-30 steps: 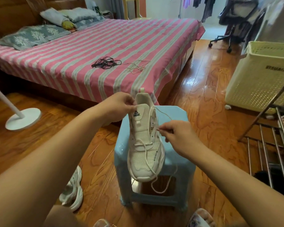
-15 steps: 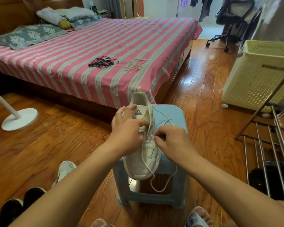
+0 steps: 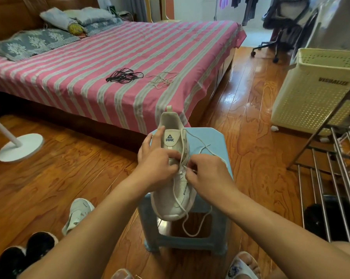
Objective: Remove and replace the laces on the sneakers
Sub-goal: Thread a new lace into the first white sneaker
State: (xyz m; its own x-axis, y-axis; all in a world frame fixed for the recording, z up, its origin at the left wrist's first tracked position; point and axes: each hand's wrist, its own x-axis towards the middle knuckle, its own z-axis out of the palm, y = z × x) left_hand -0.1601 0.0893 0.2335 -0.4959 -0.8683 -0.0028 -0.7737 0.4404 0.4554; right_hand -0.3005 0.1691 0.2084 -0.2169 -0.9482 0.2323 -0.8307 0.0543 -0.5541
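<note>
Head view: laundry basket [image 3: 311, 93] (contents hidden); right hand [image 3: 208, 176] pinches lace [image 3: 182, 156].

White sneaker [image 3: 171, 200] on pale blue stool [image 3: 208, 137]; pink-grey striped bedsheet [image 3: 89, 77]; black laces [image 3: 123, 76]

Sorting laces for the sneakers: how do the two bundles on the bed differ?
The black laces are dark and gathered in a dense coil; the pale laces are cream and spread in loose, thin loops. The black laces lie nearer the bed's middle, the pale laces nearer its foot-end edge. Both lie loose on the striped sheet, held by neither hand.
</note>
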